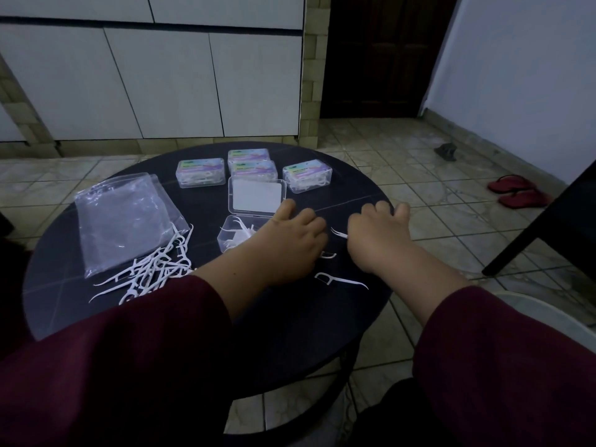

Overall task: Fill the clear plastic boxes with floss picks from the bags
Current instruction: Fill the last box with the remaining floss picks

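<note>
Both hands worked beside the open box.
The left hand (pixel 292 240), fingers curled, covered the open box (pixel 232 237) at its nine o'clock; the right hand (pixel 375 237) pinched a floss pick (pixel 339 233).

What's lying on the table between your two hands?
In the head view, white floss picks lie on the dark table between the left hand and right hand; another lies nearer you.

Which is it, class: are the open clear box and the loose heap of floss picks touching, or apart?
Apart. The head view shows bare dark table between the open clear box and the heap of floss picks.
</note>
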